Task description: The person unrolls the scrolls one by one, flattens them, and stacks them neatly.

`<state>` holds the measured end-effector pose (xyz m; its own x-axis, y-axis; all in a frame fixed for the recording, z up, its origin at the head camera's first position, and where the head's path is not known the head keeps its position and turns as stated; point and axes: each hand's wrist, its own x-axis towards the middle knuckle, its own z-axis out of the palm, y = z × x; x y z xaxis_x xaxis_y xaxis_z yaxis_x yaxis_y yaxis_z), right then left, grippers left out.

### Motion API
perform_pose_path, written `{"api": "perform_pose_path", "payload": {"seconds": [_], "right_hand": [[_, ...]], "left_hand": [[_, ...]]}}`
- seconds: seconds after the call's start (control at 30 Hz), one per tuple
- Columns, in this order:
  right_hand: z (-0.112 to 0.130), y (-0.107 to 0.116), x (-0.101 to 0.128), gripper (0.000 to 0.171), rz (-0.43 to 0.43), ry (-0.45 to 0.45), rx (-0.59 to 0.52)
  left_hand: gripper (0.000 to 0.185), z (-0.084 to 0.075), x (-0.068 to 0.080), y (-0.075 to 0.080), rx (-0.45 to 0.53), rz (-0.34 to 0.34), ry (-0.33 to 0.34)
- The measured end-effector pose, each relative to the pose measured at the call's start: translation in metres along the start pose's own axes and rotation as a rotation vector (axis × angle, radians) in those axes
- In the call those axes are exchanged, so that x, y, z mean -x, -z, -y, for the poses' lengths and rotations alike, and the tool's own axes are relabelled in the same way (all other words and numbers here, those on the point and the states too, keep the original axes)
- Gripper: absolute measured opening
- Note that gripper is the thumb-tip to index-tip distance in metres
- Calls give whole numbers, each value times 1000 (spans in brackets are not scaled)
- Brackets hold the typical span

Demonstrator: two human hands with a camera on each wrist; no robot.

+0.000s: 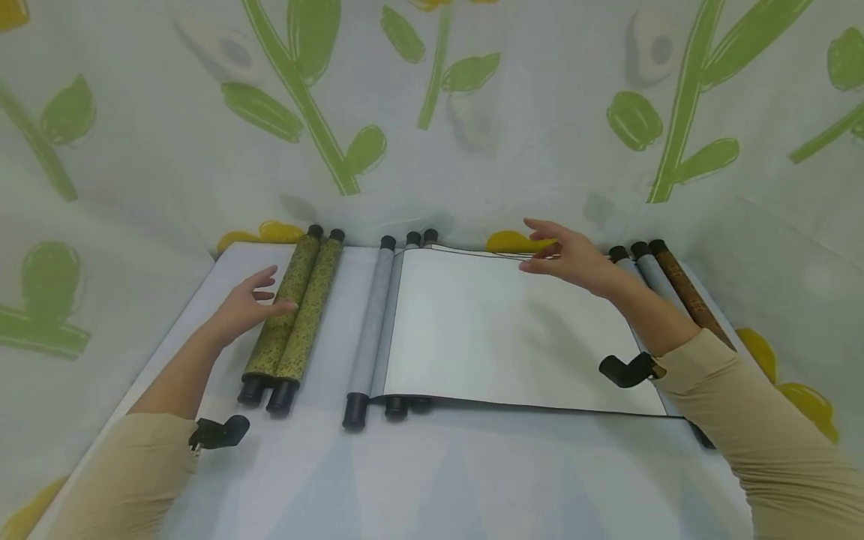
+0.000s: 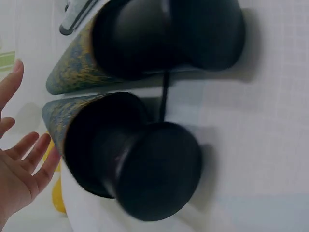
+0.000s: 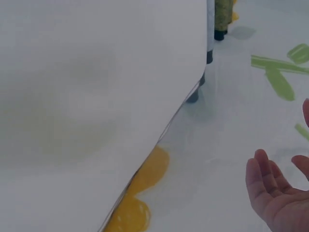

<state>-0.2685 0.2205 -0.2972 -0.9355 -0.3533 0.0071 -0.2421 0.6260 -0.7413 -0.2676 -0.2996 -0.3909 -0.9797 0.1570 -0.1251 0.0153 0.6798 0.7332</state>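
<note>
A: Where are the hands?

B: The left hand [image 1: 246, 306] sits left of centre in the head view, fingers spread and relaxed, tips just touching the outer of two green scrolls [image 1: 295, 313]. It grips nothing. In the left wrist view the palm [image 2: 19, 164] is open beside their black end knobs [image 2: 157, 169].

A: And the right?

B: The right hand [image 1: 567, 256] hovers at the upper middle, over the far edge of the sheet [image 1: 513, 330], fingers extended and loose. The right wrist view shows the open palm [image 3: 282, 193] clear of the paper [image 3: 96, 96], so it holds nothing. Whether a fingertip brushes the edge, I cannot tell.

A: Why do things lie this way?

B: My guess: the sheet is unrolled flat across the middle of the desk [image 1: 432, 480] from a grey scroll [image 1: 373, 330] at its left side, with rolled ones parked on either side to keep them out of the way. Three more scrolls [image 1: 664, 281] lie at the right, partly behind the forearm.

A: Arm pose?

B: Both forearms reach forward in beige sleeves [image 1: 763, 420], each wearing a black wrist mount [image 1: 628, 370]. A leaf-print cloth [image 1: 432, 112] surrounds the desk.
</note>
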Motion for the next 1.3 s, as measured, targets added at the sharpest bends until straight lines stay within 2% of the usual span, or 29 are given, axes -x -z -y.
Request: {"api": "perform_pose_path", "payload": {"seconds": [0.23, 0.5, 0.67, 0.8, 1.03, 1.3], "right_hand": [[19, -13, -9, 73, 11, 54, -37], [36, -32, -22, 73, 12, 68, -34], [46, -52, -32, 73, 33, 72, -95], [52, -70, -40, 72, 59, 85, -111], [57, -96, -52, 72, 54, 105, -151], [65, -125, -68, 71, 109, 77, -220]], "left_hand": [[103, 6, -6, -10, 5, 43, 21], [106, 11, -8, -15, 11, 65, 34], [102, 11, -7, -13, -16, 89, 49], [103, 15, -7, -13, -35, 109, 92], [103, 20, -7, -13, 12, 117, 104], [104, 23, -9, -17, 42, 101, 130]]}}
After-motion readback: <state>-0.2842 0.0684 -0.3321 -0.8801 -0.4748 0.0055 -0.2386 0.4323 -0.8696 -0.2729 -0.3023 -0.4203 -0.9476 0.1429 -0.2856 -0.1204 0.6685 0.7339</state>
